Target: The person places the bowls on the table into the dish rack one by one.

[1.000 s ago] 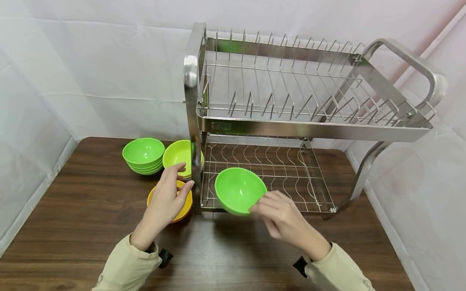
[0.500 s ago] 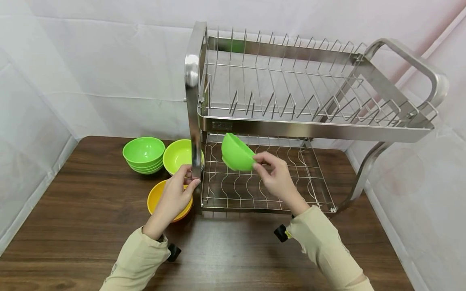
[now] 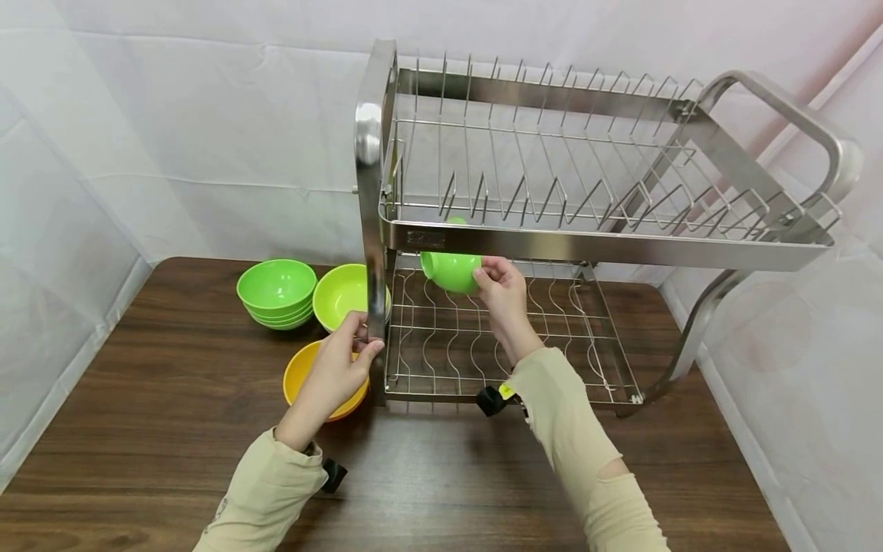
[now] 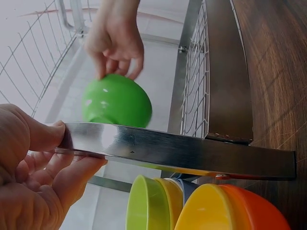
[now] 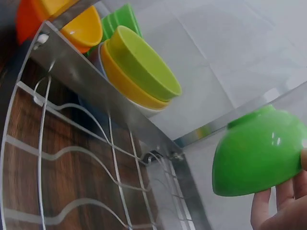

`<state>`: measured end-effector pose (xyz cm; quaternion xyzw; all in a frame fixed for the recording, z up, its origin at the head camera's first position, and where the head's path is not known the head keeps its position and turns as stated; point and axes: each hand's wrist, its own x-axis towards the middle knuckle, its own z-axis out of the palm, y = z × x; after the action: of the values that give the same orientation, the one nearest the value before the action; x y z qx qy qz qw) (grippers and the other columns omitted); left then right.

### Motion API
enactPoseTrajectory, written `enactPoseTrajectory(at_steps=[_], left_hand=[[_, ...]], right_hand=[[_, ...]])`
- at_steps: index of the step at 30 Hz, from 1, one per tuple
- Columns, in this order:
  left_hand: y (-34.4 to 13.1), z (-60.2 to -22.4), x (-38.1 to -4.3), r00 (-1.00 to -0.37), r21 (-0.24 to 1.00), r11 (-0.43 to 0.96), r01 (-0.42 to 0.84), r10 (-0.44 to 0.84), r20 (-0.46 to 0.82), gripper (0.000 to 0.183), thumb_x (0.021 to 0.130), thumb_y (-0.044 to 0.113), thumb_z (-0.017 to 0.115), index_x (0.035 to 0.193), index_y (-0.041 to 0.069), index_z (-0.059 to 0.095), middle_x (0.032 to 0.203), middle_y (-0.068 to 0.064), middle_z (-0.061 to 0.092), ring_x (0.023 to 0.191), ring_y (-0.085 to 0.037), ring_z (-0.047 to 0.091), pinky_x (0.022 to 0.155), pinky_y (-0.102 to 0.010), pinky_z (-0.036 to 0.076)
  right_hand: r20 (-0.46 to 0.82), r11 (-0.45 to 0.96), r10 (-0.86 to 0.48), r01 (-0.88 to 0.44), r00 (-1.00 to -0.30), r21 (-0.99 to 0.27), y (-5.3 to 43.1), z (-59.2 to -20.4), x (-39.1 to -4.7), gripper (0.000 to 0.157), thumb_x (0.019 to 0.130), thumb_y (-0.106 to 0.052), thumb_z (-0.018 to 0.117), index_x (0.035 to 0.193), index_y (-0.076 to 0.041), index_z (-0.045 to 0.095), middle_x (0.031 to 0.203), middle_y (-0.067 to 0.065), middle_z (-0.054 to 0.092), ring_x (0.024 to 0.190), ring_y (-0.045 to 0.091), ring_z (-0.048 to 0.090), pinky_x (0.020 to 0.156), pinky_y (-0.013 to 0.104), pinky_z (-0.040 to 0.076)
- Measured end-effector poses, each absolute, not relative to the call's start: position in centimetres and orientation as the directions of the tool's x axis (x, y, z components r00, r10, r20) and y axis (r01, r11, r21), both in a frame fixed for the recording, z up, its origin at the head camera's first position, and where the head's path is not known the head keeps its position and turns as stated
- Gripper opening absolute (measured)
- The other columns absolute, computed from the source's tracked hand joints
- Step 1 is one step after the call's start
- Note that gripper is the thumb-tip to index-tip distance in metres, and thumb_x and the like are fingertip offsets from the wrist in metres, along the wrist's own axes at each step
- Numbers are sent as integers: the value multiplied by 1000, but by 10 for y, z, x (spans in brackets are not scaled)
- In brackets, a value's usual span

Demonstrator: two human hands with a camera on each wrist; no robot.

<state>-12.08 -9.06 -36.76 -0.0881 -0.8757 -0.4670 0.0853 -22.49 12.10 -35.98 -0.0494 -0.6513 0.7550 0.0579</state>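
My right hand (image 3: 507, 303) grips a green bowl (image 3: 451, 274) by its rim, between the rack's two tiers. The bowl is tilted on its side, and the upper tier's front bar (image 3: 538, 244) hides its top part. In the right wrist view the green bowl (image 5: 261, 153) hangs above the wavy wires (image 5: 76, 153) of the lower tier. My left hand (image 3: 334, 376) pinches the left upright (image 3: 370, 192) of the steel dish rack low down, thumb on one side and fingers on the other, as the left wrist view shows.
Left of the rack stand a stack of green bowls (image 3: 276, 295), lime-yellow bowls (image 3: 338, 299) partly behind the upright, and orange-yellow bowls (image 3: 300, 372) under my left forearm. The upper tier (image 3: 572, 176) has upright wire dividers. White sheeting (image 3: 207, 115) surrounds the wooden table (image 3: 172, 429).
My right hand has carried the green bowl from in front of the rack back and up between the tiers, turning it on its side. My left hand has moved right onto the upright.
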Motion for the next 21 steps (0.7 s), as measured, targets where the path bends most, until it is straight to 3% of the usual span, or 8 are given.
enactPoseTrajectory(at_steps=[3, 10, 21], left_hand=[[-91, -368, -121, -970, 802, 549, 236, 82, 230, 26, 83, 1, 62, 106, 0, 50, 86, -13, 62, 78, -27, 62, 74, -39, 49], [-92, -368, -123, -969, 801, 548, 242, 100, 224, 24, 82, 0, 62, 103, 1, 49, 85, -13, 58, 78, -27, 62, 73, -39, 49], [-93, -370, -123, -966, 794, 552, 256, 115, 231, 23, 81, -1, 62, 100, 1, 48, 81, -11, 57, 73, -24, 60, 69, -36, 48]], right_hand=[[-99, -267, 174, 50, -980, -962, 114, -367, -235, 14, 84, 8, 53, 85, -6, 54, 68, -6, 54, 63, 6, 49, 56, 17, 43], [-251, -418, 194, 152, -948, -896, 97, -379, -248, 16, 85, 6, 51, 84, -10, 52, 75, -4, 51, 66, 6, 50, 64, 23, 46], [-346, -485, 199, 214, -917, -848, 83, -394, -256, 15, 87, 4, 49, 86, -10, 53, 84, 1, 49, 63, 8, 50, 67, 26, 45]])
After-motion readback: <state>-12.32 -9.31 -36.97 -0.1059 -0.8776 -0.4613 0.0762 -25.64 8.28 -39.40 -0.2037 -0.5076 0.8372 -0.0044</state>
